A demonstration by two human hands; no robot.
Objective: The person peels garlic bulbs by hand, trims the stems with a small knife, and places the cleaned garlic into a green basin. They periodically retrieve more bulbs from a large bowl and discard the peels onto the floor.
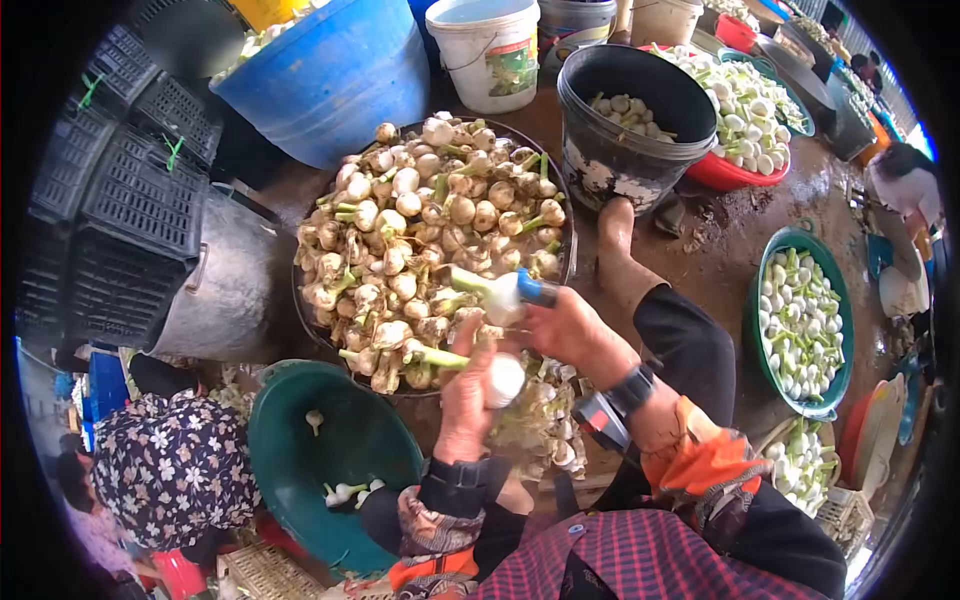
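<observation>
White, smooth-skinned bulb sits pinched in the fingers of the left hand just near the heaped basin, right hand closed on a blue-handled tool; we judge it light, firm, slippery, best gripped round its body, not its soft green stalk.

Bulb heap left of bucket

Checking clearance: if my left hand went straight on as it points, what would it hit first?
Likely the heap of unpeeled bulbs in the dark basin ahead, though depth is unclear.
</observation>
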